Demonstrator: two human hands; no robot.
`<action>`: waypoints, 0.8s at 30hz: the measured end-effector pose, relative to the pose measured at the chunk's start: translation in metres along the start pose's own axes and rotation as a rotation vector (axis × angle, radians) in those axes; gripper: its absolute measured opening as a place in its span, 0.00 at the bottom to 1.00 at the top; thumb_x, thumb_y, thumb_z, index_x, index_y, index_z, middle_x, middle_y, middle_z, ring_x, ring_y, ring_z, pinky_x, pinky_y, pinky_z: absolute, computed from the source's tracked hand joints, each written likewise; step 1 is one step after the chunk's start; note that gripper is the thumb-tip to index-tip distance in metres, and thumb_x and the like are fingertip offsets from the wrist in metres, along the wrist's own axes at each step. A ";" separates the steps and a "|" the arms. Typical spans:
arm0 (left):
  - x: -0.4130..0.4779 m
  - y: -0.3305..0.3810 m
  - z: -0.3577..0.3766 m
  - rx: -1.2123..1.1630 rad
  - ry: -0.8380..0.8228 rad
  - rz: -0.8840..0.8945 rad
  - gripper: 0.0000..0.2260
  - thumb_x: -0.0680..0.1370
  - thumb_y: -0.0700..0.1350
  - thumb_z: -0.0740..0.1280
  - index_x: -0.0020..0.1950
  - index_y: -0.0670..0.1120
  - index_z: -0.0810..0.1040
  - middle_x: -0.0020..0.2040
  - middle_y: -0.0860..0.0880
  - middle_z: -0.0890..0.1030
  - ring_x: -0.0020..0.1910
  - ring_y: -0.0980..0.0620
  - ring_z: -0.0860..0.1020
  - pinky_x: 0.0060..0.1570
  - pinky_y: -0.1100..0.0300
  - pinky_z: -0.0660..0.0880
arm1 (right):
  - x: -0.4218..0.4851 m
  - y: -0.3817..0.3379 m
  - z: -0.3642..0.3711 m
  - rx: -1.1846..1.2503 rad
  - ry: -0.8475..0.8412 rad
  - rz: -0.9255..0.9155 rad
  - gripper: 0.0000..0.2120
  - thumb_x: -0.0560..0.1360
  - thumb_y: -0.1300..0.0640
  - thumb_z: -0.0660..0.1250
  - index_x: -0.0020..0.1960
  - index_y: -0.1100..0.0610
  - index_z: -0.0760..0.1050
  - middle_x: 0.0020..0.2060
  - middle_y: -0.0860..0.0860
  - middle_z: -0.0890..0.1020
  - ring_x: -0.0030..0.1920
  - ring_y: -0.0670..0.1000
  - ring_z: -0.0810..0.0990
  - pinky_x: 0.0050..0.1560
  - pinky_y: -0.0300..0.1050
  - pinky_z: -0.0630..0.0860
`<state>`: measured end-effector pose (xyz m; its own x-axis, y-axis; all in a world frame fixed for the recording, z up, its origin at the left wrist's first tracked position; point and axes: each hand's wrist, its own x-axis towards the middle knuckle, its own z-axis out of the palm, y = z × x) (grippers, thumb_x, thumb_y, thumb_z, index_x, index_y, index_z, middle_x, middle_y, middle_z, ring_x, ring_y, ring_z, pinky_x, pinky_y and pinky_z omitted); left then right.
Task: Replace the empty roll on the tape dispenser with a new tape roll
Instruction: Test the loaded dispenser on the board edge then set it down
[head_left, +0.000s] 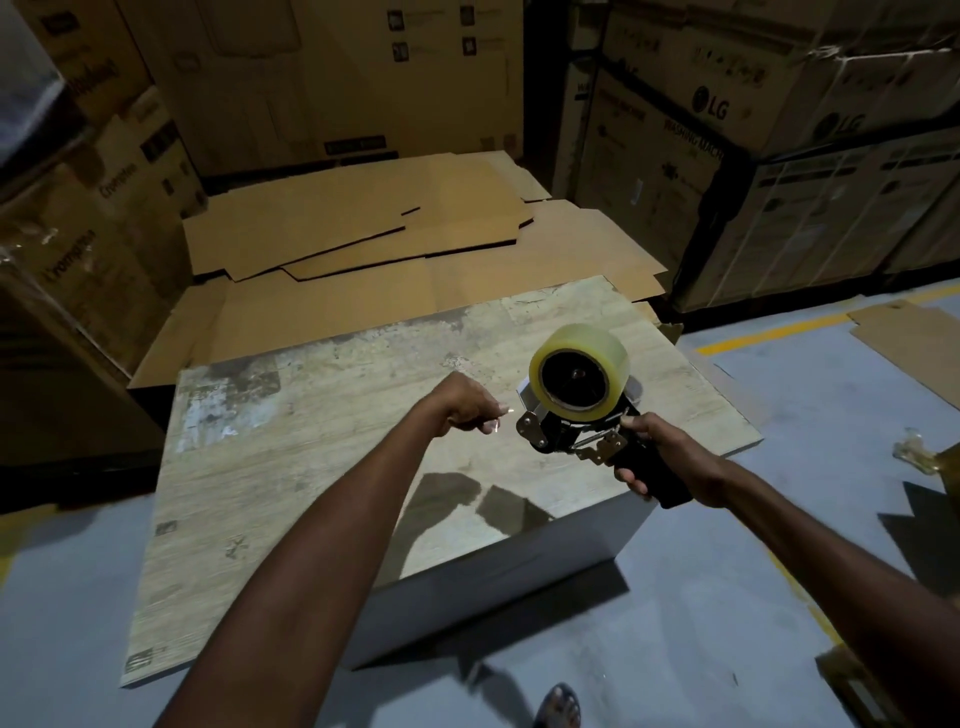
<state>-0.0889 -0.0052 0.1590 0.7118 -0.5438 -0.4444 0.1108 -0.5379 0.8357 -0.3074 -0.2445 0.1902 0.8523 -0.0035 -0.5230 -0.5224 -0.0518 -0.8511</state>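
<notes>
New tape roll is seated on tape dispenser, gripped at the handle by right hand above table; what seems the tape end is pinched by left hand just left of it.

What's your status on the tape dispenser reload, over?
Right hand grips tape dispenser handle. Left hand pinches what looks like the tape end. Full tape roll seated on it, above table. Nothing blocking.
</notes>
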 end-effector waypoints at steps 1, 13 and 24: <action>0.000 0.003 -0.002 0.079 0.035 0.069 0.11 0.75 0.42 0.78 0.42 0.33 0.85 0.37 0.38 0.86 0.29 0.50 0.80 0.31 0.57 0.74 | -0.001 0.001 0.006 0.020 0.004 -0.005 0.27 0.84 0.41 0.51 0.44 0.61 0.76 0.35 0.57 0.76 0.29 0.52 0.72 0.29 0.40 0.71; -0.001 0.009 0.010 0.667 0.565 0.546 0.08 0.74 0.54 0.77 0.40 0.51 0.88 0.51 0.58 0.80 0.69 0.54 0.65 0.69 0.43 0.47 | 0.010 0.030 0.033 0.170 0.005 -0.097 0.22 0.85 0.41 0.53 0.50 0.61 0.69 0.36 0.58 0.77 0.31 0.51 0.75 0.34 0.40 0.76; -0.005 -0.017 0.011 0.828 0.558 0.775 0.05 0.74 0.41 0.75 0.39 0.50 0.87 0.65 0.48 0.83 0.81 0.47 0.60 0.76 0.36 0.37 | 0.009 0.048 0.052 0.102 -0.009 -0.028 0.35 0.84 0.34 0.50 0.48 0.64 0.77 0.37 0.60 0.83 0.35 0.56 0.81 0.38 0.44 0.79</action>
<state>-0.1020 -0.0002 0.1438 0.6131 -0.6594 0.4350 -0.7877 -0.5519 0.2737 -0.3263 -0.1955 0.1420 0.8667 0.0054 -0.4988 -0.4984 0.0497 -0.8655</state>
